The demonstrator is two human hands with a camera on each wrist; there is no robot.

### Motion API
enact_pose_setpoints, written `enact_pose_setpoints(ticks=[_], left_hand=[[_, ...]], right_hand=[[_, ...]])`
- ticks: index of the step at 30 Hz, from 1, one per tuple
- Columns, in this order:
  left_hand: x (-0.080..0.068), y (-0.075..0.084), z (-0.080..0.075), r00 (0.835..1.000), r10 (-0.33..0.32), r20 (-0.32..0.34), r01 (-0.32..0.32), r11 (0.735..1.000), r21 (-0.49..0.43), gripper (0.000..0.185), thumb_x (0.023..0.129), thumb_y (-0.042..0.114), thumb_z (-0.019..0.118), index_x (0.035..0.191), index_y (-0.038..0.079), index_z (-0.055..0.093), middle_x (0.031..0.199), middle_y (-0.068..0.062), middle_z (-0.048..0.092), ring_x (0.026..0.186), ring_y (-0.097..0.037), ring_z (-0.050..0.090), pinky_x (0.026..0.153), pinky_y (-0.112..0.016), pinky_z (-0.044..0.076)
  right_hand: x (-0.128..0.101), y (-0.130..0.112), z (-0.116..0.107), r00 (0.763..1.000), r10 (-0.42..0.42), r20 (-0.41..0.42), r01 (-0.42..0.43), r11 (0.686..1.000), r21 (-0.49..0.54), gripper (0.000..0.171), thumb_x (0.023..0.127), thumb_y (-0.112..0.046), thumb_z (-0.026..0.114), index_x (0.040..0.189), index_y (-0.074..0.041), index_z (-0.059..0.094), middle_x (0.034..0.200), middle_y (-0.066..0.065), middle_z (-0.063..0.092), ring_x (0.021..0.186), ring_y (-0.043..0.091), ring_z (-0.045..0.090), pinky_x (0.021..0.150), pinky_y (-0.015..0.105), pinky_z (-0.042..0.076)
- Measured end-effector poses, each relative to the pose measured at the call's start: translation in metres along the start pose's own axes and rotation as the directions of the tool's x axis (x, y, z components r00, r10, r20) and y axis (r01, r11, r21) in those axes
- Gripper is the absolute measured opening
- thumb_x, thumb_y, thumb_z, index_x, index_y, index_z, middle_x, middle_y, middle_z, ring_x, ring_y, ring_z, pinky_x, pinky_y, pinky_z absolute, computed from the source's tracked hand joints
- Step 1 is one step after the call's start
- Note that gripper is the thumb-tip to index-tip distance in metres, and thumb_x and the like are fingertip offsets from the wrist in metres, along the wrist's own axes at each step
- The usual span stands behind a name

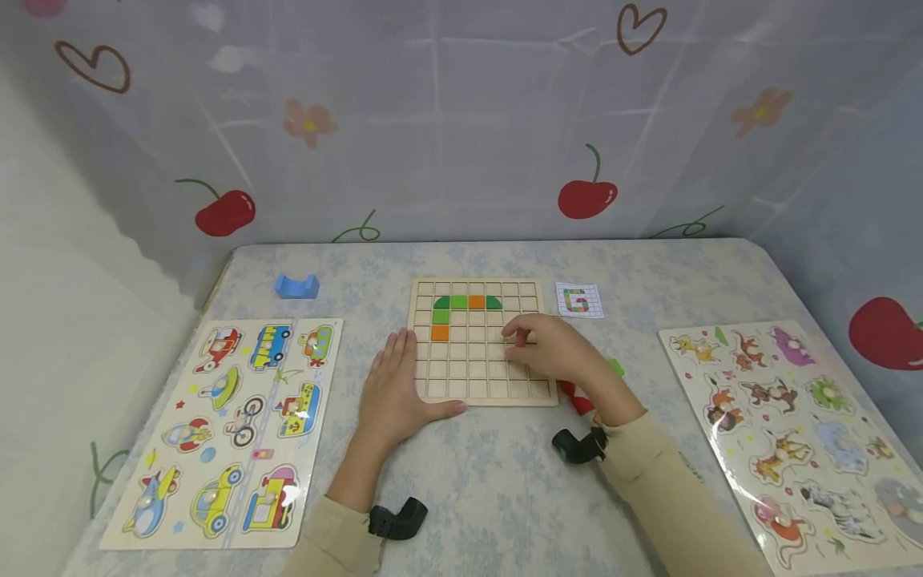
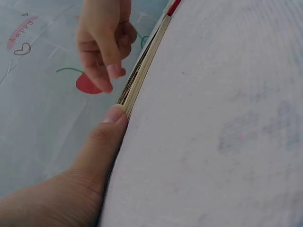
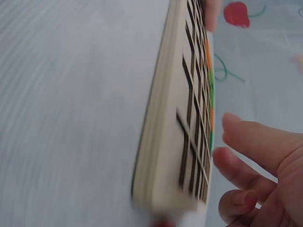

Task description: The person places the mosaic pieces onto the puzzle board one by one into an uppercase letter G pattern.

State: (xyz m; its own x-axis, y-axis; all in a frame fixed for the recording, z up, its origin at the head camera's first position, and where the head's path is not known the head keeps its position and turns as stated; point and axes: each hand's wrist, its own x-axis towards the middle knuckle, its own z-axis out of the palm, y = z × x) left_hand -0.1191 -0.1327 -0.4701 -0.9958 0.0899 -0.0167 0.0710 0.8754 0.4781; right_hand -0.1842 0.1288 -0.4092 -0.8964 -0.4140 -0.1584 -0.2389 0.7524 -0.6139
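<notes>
A wooden grid board lies in the middle of the table, with green tiles and orange tiles set in its upper rows. My left hand lies flat on the table at the board's lower left corner. Its thumb touches the board's edge. My right hand hovers over the right side of the board, its fingers loosely curved. Nothing shows between them. In the left wrist view the right hand hangs fingers-down just above the board.
A small pattern card lies right of the board, a blue block at the back left. Loose red and green pieces lie by my right wrist. A vehicle puzzle is on the left, an animal puzzle on the right.
</notes>
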Motion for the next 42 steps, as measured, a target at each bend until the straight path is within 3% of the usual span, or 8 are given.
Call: enact_pose_setpoints(ticks=[5, 9, 13, 19, 33, 39, 42], left_hand=[[0.000, -0.001, 0.000, 1.000, -0.002, 0.005, 0.002, 1.000, -0.004, 0.141, 0.060, 0.084, 0.071, 0.160, 0.007, 0.008, 0.168, -0.009, 0.007, 0.157, -0.024, 0.003, 0.127, -0.047, 0.012], [0.000, -0.001, 0.000, 1.000, 0.007, 0.004, -0.007, 1.000, -0.004, 0.141, 0.060, 0.085, 0.071, 0.160, 0.007, 0.008, 0.168, -0.009, 0.007, 0.157, -0.024, 0.003, 0.127, -0.048, 0.011], [0.000, -0.001, -0.001, 1.000, 0.020, 0.005, -0.020, 1.000, 0.005, 0.141, 0.060, 0.084, 0.071, 0.160, 0.006, 0.009, 0.168, -0.010, 0.008, 0.157, -0.025, 0.003, 0.127, -0.048, 0.012], [-0.002, -0.001, -0.004, 0.999, 0.045, 0.014, -0.045, 0.999, -0.017, 0.140, 0.061, 0.081, 0.073, 0.159, 0.003, 0.009, 0.168, -0.012, 0.007, 0.157, -0.027, 0.003, 0.127, -0.049, 0.011], [-0.003, -0.003, -0.006, 0.999, 0.050, 0.014, -0.050, 0.999, -0.019, 0.140, 0.062, 0.080, 0.074, 0.159, 0.002, 0.009, 0.168, -0.012, 0.007, 0.156, -0.027, 0.003, 0.127, -0.048, 0.011], [-0.002, -0.003, -0.005, 0.999, 0.050, 0.020, -0.050, 0.998, -0.026, 0.140, 0.062, 0.078, 0.075, 0.159, 0.003, 0.008, 0.168, -0.012, 0.006, 0.157, -0.026, 0.003, 0.127, -0.046, 0.009], [-0.002, -0.003, -0.005, 0.998, 0.051, 0.022, -0.050, 0.998, -0.032, 0.141, 0.062, 0.078, 0.076, 0.159, 0.003, 0.007, 0.168, -0.012, 0.006, 0.157, -0.026, 0.003, 0.127, -0.046, 0.009]], right_hand=[[-0.025, 0.025, -0.022, 0.998, 0.054, 0.040, -0.052, 0.997, -0.050, 0.030, 0.091, -0.026, 0.073, 0.118, -0.013, 0.068, 0.099, 0.003, 0.063, 0.077, 0.018, 0.054, 0.066, 0.031, 0.046], [-0.039, 0.041, -0.032, 0.994, 0.084, 0.066, -0.079, 0.994, -0.072, 0.033, 0.091, -0.025, 0.072, 0.120, -0.010, 0.067, 0.107, 0.007, 0.064, 0.091, 0.021, 0.057, 0.078, 0.038, 0.052], [-0.048, 0.051, -0.035, 0.992, 0.108, 0.071, -0.103, 0.992, -0.074, 0.032, 0.090, -0.026, 0.073, 0.118, -0.010, 0.068, 0.111, 0.009, 0.064, 0.102, 0.025, 0.057, 0.089, 0.046, 0.051], [-0.051, 0.059, -0.035, 0.994, 0.102, 0.047, -0.099, 0.993, -0.059, 0.025, 0.089, -0.022, 0.074, 0.110, -0.010, 0.069, 0.108, 0.008, 0.064, 0.100, 0.025, 0.056, 0.089, 0.046, 0.051], [-0.038, 0.060, -0.030, 0.999, 0.045, -0.015, -0.044, 0.997, 0.059, 0.015, 0.092, -0.013, 0.070, 0.103, -0.012, 0.059, 0.099, 0.006, 0.060, 0.090, 0.021, 0.054, 0.076, 0.033, 0.047], [-0.021, 0.044, -0.022, 0.994, 0.053, -0.099, -0.041, 0.993, 0.114, 0.013, 0.095, -0.017, 0.067, 0.105, -0.012, 0.061, 0.101, 0.007, 0.062, 0.081, 0.023, 0.053, 0.069, 0.032, 0.047], [-0.011, 0.033, -0.019, 0.991, 0.063, -0.116, -0.043, 0.986, 0.163, 0.015, 0.094, -0.020, 0.069, 0.105, -0.012, 0.062, 0.100, 0.007, 0.063, 0.084, 0.023, 0.054, 0.069, 0.032, 0.047]])
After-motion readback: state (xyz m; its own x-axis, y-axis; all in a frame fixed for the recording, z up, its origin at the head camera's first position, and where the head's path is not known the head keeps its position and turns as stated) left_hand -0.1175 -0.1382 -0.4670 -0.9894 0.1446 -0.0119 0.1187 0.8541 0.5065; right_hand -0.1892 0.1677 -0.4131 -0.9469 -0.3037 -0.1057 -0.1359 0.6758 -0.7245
